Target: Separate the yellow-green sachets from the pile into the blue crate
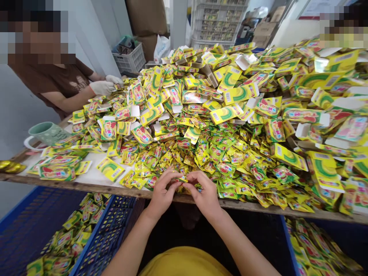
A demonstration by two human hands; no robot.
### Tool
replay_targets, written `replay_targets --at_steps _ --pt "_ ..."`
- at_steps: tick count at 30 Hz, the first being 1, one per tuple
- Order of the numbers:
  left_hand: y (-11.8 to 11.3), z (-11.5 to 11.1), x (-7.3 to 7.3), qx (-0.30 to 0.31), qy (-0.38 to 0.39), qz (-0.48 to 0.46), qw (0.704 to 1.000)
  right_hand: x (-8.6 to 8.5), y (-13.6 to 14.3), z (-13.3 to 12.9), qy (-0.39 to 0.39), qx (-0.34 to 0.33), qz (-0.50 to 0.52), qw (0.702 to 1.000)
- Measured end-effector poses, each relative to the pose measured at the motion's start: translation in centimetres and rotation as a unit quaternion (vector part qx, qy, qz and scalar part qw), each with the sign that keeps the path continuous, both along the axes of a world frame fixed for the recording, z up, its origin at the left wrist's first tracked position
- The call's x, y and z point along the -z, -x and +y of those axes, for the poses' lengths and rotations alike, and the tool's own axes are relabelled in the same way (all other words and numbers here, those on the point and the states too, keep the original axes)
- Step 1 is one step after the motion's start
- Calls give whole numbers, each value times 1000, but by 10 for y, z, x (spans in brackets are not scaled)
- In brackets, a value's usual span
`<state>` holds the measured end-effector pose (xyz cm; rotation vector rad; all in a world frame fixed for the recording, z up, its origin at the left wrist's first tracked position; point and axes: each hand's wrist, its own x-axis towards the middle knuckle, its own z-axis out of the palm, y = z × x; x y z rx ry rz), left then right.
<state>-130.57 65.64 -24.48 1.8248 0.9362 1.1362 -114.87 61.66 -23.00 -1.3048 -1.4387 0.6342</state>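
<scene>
At the table's near edge, my left hand (163, 190) and my right hand (204, 192) meet, fingers pinched on the two ends of one small yellow-green sachet (182, 179). My fingers cover most of it. Right beyond them spreads a heap of similar shiny sachets (215, 151). Behind and to both sides of these, small yellow cardboard boxes (240, 93) are piled up, several with white end flaps open. One flat yellow box (110, 169) lies to the left of my hands, near a short stack of boxes (57, 171).
A green mug (48, 133) stands at the table's left end. Below the wooden edge (247, 206) are blue crates (107, 226) with filled boxes. Across the left corner, a co-worker's gloved hands (103, 87) touch the pile. Another person is partly visible at far right. White crates (218, 23) stand behind.
</scene>
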Motion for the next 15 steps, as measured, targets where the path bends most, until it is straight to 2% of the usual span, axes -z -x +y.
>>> replay_targets --at_steps 3,8,13,15 --pt "5 -4 5 -17 6 12 1000 5 2 -3 24 14 23 999" --pt "8 -5 10 -12 -2 37 999 8 4 -5 -21 4 5 1000" --pt "6 -5 11 -25 21 34 999 -4 -1 -4 12 -1 12 1000" --pt "5 -6 10 -34 8 45 998 -9 -2 -4 9 13 11 1000"
